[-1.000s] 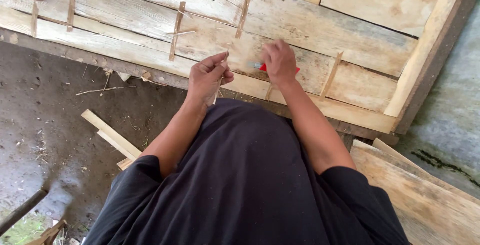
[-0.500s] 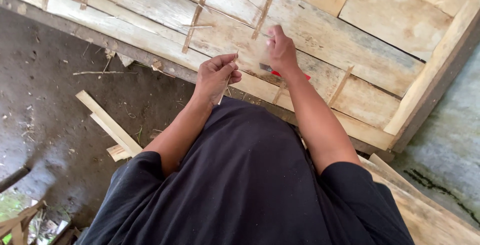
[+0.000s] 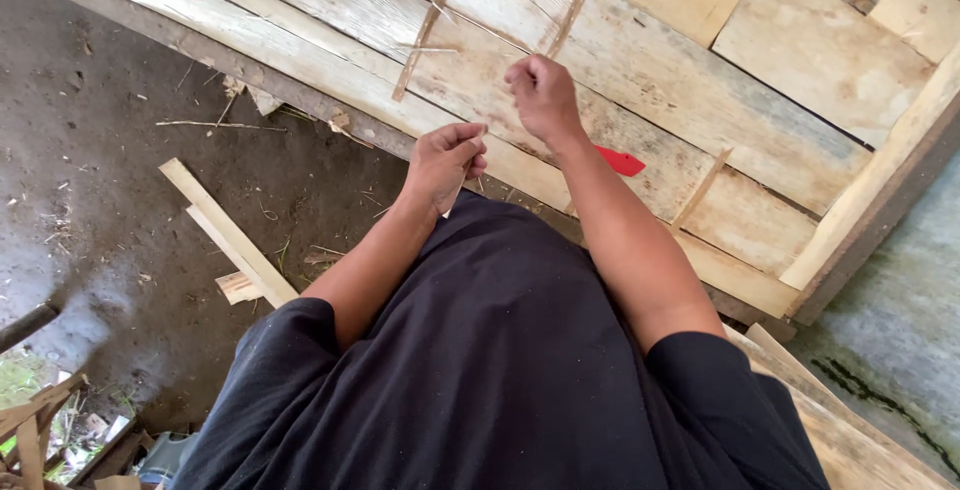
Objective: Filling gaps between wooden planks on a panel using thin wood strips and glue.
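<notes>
While the left hand (image 3: 445, 162) stays closed on a thin bamboo sliver (image 3: 458, 190) near the waist, the fisted right hand (image 3: 540, 98) is now raised off the woven panel (image 3: 700, 130), its contents untellable, uncovering a red object (image 3: 620, 161).

Dark dirt floor (image 3: 120, 180), pale plank panel (image 3: 700, 90), scattered wood offcuts (image 3: 225, 235), daylight.

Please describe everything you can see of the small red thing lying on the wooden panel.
The red thing is small, flat-looking and bright red, pointed toward one end. What it is made of cannot be told. It lies on the pale, worn wooden panel, just beside the person's right forearm, which hides part of it. Neither hand touches it.
</notes>
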